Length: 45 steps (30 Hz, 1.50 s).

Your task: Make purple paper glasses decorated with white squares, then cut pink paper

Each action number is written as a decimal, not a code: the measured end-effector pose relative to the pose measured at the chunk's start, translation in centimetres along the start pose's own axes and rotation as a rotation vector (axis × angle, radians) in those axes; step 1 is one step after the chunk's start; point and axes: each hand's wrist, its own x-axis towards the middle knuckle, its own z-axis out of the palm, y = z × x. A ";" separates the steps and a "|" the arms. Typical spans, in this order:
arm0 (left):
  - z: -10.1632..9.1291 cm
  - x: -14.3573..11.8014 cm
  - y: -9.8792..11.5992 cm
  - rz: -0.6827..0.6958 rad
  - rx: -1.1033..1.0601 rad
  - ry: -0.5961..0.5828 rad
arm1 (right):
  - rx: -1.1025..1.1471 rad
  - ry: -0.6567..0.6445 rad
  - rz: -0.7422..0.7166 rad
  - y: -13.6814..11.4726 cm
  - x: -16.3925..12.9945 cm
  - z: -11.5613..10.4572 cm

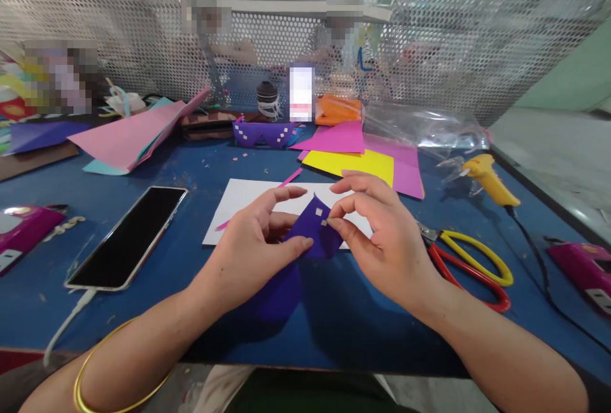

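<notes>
both hands, left hand [260, 235] and right hand [382, 241], pinched on the purple paper piece [312, 228]

Bright even overhead light, soft shadows under the hands [329, 235], wide-angle bending at edges, sharp centre

Both forearms reach in from the near edge; left hand [258, 241] curled, thumb extended; right hand [382, 235] fingertips pinched together.

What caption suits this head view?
Both hands, left hand and right hand, pinch a purple paper piece over white paper.
</notes>
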 end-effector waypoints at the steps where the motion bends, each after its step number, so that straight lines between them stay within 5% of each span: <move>1: 0.0 0.0 0.0 0.002 0.004 0.002 | 0.001 0.000 0.003 0.0 0.0 0.0; 45: -0.2 0.0 -0.1 0.003 0.035 -0.005 | 0.020 0.028 0.031 -0.2 -0.1 0.2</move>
